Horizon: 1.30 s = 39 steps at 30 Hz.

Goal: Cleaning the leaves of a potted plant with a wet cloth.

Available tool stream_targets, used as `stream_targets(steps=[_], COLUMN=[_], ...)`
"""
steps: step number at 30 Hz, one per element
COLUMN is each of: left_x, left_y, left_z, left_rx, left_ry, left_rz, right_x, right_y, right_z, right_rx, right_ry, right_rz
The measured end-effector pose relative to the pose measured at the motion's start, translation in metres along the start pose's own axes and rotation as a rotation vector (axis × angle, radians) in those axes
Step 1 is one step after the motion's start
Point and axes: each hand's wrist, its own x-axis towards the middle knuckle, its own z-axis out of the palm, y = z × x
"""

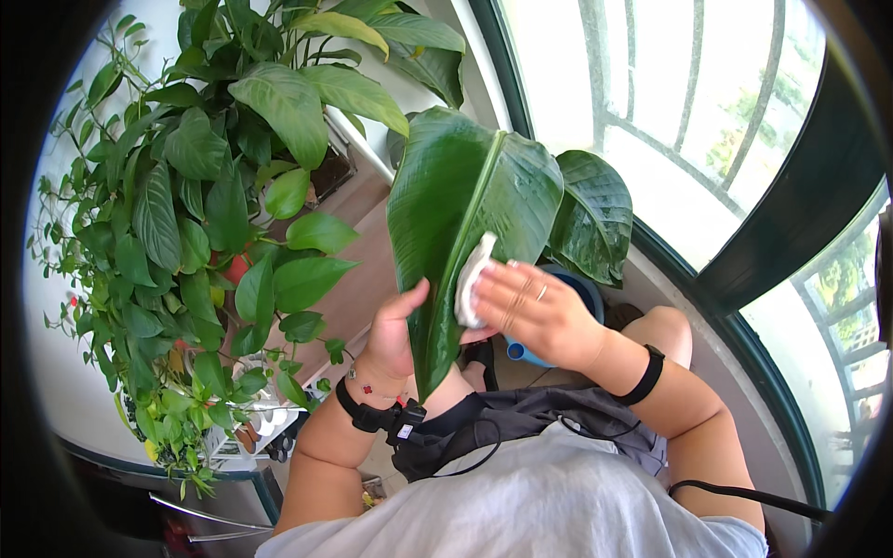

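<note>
A large green plant leaf (pixel 446 188) with a pale midrib rises in front of me, its tip pointing toward my lap. My left hand (pixel 394 335) supports it from beneath, thumb at the leaf's left edge and most fingers hidden behind it. In my right hand (pixel 537 307) is a folded white cloth (pixel 474 282), pressed against the leaf's upper face just right of the midrib. Parts of the leaf's right half look wet and shiny. Behind it, a second broad leaf (pixel 593 216) also glistens.
Dense potted foliage (pixel 209 181) fills the left side, above a shelf (pixel 261 436). A barred window (pixel 670 104) with a dark green frame curves along the right. Partly hidden below the leaves stands a blue container (pixel 579 286). A black cable (pixel 753 495) runs beside my right arm.
</note>
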Motion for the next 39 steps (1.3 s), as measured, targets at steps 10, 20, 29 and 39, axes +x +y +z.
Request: stream_targets(steps=[10, 20, 29, 39], left_x=[-0.018, -0.030, -0.025, -0.037], left_y=[0.006, 0.011, 0.011, 0.006], left_z=[-0.008, -0.012, -0.011, -0.016], left_rx=[0.206, 0.273, 0.313, 0.376], left_ry=[0.076, 0.106, 0.060, 0.072], left_rz=[0.052, -0.021, -0.107, -0.063], right_x=[0.033, 0.079, 0.108, 0.086], right_y=[0.070, 0.046, 0.052, 0.152], right_z=[-0.033, -0.011, -0.010, -0.051], right_rx=[0.002, -0.146, 0.069, -0.226], right_ry=[0.291, -0.242, -0.550, -0.092], right_rz=[0.512, -0.217, -0.037, 0.450])
